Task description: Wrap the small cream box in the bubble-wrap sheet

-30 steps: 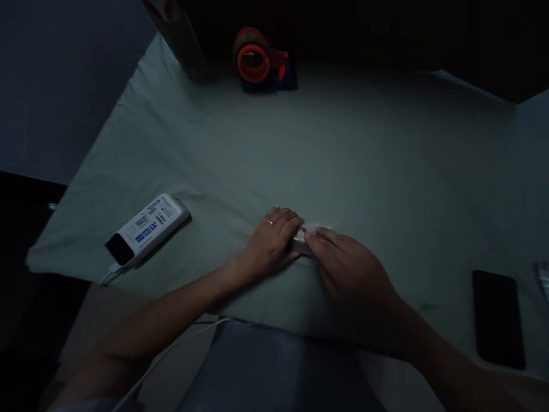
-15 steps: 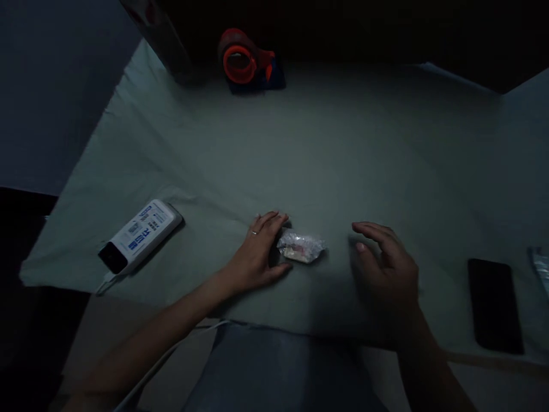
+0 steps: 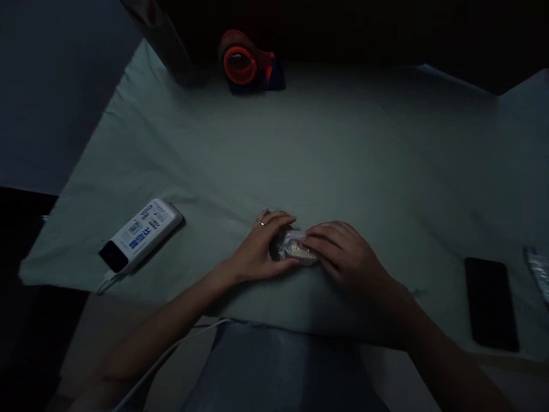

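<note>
A small bubble-wrapped packet (image 3: 294, 247) lies on the cloth in front of me, with something pale showing through the clear wrap. Around its left end curve the fingers and thumb of my left hand (image 3: 261, 246), which wears a ring. My right hand (image 3: 347, 252) grips the right end from above, its fingertips pressed on the wrap. The fingers hide parts of both ends, and I cannot make out the item inside.
A red and blue tape dispenser (image 3: 246, 66) stands at the back of the pale green cloth (image 3: 300, 149). To the left lies a white power bank (image 3: 143, 232) with a cable. A black phone (image 3: 491, 303) and a shiny packet (image 3: 538, 269) lie at the right.
My right hand has moved left from the bare cloth onto the packet's right end. My left thumb and fingers have closed in around the left end.
</note>
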A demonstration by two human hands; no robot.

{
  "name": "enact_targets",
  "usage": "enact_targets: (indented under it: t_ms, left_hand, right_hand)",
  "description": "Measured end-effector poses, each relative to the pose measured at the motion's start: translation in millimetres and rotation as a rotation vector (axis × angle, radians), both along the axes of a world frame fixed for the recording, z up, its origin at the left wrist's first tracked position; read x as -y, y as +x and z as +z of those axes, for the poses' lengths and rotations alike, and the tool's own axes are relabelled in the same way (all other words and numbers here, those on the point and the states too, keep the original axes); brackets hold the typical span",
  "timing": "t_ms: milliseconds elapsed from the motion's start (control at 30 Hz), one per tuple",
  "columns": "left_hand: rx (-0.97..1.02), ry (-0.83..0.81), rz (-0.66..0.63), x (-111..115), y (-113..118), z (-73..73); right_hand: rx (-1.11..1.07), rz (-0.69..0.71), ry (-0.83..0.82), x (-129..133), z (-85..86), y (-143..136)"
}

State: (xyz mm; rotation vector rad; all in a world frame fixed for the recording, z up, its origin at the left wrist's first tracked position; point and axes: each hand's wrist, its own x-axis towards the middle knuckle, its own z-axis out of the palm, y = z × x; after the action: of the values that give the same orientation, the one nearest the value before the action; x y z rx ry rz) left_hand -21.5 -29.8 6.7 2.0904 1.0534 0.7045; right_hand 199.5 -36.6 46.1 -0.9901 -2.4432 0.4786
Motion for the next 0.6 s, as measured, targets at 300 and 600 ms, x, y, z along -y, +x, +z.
enact_targets:
  t_ms: [300,600]
  left_hand:
    - [0.08,-0.022,-0.047,4.8,-0.5,-1.3]
    - [0.042,0.066,-0.041,12.3,10.9,-3.0]
  right_hand:
    - [-0.016,0.041,-0.125,-14.8,-3.9,-3.3]
    - [-0.402,-0.461,-0.399,-35.6,2.8,-10.1]
